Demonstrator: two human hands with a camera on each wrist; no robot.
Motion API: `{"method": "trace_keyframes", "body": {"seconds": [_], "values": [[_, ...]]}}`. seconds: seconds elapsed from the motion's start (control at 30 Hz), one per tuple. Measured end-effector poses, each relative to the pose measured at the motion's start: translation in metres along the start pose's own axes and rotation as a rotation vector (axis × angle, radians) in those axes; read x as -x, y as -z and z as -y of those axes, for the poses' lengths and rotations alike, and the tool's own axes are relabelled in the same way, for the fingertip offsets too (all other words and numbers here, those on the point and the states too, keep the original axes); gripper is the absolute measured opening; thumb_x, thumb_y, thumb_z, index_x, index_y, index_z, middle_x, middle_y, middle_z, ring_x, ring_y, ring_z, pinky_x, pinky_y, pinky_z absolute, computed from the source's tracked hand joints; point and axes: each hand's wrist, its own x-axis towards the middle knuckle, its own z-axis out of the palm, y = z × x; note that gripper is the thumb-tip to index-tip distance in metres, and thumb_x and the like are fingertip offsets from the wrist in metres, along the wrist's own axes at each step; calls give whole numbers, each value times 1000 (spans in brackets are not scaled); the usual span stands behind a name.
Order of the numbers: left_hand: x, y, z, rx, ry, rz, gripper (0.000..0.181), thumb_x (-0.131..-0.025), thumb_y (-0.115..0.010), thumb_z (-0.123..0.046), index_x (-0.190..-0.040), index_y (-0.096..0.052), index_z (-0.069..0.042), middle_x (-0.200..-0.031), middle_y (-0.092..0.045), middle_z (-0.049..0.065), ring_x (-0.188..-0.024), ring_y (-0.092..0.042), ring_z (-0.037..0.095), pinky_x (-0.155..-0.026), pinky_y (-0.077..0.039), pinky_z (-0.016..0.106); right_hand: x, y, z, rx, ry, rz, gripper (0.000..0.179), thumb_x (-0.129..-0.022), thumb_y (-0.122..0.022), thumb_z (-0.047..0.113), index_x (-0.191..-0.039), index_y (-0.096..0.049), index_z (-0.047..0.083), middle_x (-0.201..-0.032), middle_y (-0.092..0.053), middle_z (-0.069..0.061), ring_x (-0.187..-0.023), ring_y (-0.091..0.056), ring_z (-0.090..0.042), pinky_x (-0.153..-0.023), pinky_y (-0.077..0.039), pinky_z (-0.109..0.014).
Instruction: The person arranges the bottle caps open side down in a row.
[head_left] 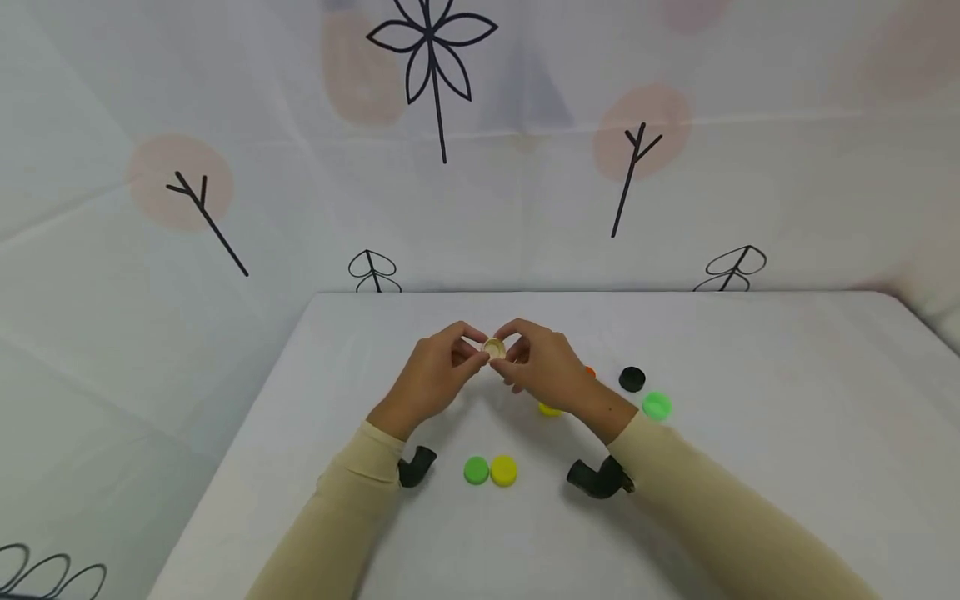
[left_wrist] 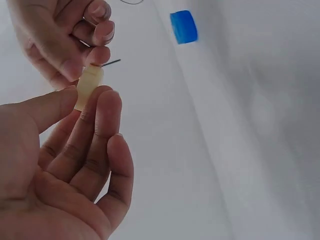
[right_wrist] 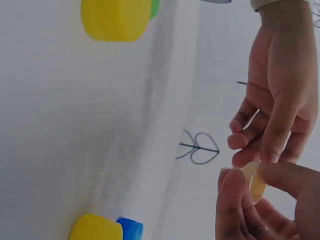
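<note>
Pinching a cream, round, seemingly plastic cap (head_left: pixel 493 348) between thumbs and fingers, left hand (head_left: pixel 437 372) and right hand (head_left: pixel 546 364) work near frame centre; likely light, stiff, best held by its rim.

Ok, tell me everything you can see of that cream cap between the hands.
The cream cap is small, round and shallow, pale yellowish and plastic-looking, with a rim around a hollow side that faces the head camera. It is held tilted up above the table, pinched at opposite sides by the left hand and right hand. Finer detail inside is unclear.
</note>
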Motion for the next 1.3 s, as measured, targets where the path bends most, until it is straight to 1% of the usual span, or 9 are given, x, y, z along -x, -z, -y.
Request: {"method": "trace_keyframes", "body": {"seconds": [0.13, 0.4, 0.57, 0.67, 0.8, 1.0, 1.1, 1.2, 1.3], "values": [[5, -1, -12, -102, -119, -41, 27, -95, -70, -23, -120, -65, -15, -96, -76, 0, -88, -70, 13, -84, -58, 36, 9, 10, -3, -136, -43, 30, 33, -99, -64, 31, -124, -56, 12, -98, -74, -16, -74, -73, -25, -75, -60, -42], [13, -6, -25, -316, -293, -95, 32, -89, -77, -24, -117, -68, -13, -92, -78, -3, -83, -70, 8, -79, -57, 27, 22, 21, -9, -268, -116, 94, 41, -100, -59, 41, -124, -54, 7, -108, -73, -21, -91, -73, -34, -80, -60, -36], [14, -7, -31, -352, -386, -111, 28, -86, -79, -23, -110, -70, -12, -90, -78, -2, -81, -72, 9, -78, -57, 28, 29, 28, -12, -316, -139, 111, 40, -99, -60, 42, -119, -57, 8, -110, -73, -20, -96, -72, -37, -85, -59, -38], [15, -7, -33, -333, -424, -101, 23, -86, -80, -21, -105, -71, -12, -89, -78, -3, -80, -72, 8, -77, -56, 27, 35, 30, -14, -330, -149, 122, 40, -97, -63, 43, -118, -56, 10, -112, -73, -19, -98, -71, -37, -87, -58, -38], [16, -6, -35, -286, -439, -56, 19, -86, -80, -20, -101, -71, -14, -91, -76, -7, -81, -71, 5, -77, -56, 24, 43, 32, -16, -307, -112, 124, 37, -97, -65, 40, -118, -54, 11, -114, -73, -19, -98, -71, -36, -89, -57, -40], [20, -2, -43, -225, -396, 37, 21, -87, -79, -26, -105, -72, -17, -96, -75, -9, -86, -69, 2, -84, -55, 23, 60, 35, -15, -222, 0, 69, 26, -98, -66, 30, -115, -56, 12, -107, -74, -15, -91, -72, -33, -86, -56, -44], [22, 2, -47, -183, -382, 79, 23, -87, -79, -28, -107, -73, -17, -98, -75, -9, -88, -68, 1, -85, -56, 25, 68, 34, -13, -189, 62, 24, 23, -97, -68, 26, -113, -57, 14, -105, -73, -10, -91, -72, -31, -83, -58, -38], [24, 5, -50, -147, -370, 118, 26, -86, -79, -30, -109, -74, -18, -97, -75, -11, -88, -66, -1, -86, -55, 26, 75, 32, -12, -124, 142, -34, 23, -95, -71, 23, -113, -59, 14, -105, -71, -4, -91, -71, -21, -82, -58, -28], [25, 7, -50, -123, -362, 164, 30, -86, -80, -32, -112, -74, -19, -97, -75, -12, -89, -66, -2, -87, -55, 28, 81, 30, -12, -66, 204, -85, 25, -92, -74, 20, -112, -60, 14, -106, -69, 1, -92, -69, -12, -83, -58, -25]]}}
